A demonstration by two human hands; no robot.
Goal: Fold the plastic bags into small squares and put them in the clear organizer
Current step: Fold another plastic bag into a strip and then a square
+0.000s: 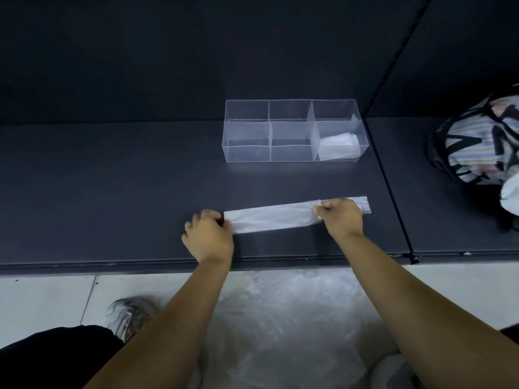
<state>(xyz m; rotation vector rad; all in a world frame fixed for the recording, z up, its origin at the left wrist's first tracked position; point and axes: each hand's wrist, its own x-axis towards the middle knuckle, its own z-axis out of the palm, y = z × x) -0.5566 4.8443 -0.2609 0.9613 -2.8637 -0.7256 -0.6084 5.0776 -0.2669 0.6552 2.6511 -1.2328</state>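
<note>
On the dark shelf [112, 192] in front of me, most of the job looks undone. On the floor below its near edge lies a heap of loose plastic [280, 318], which I judge to be more bags waiting. The clear organizer [247, 154] sits toward the far side with one folded bag [338, 148] in its near right compartment; the other compartments look empty. Nearer, the current bag [269, 219] lies flat as a long strip, not yet a square. My left hand [209, 234] pinches its left end. My right hand [341, 217] curls over it near the right end.
</note>
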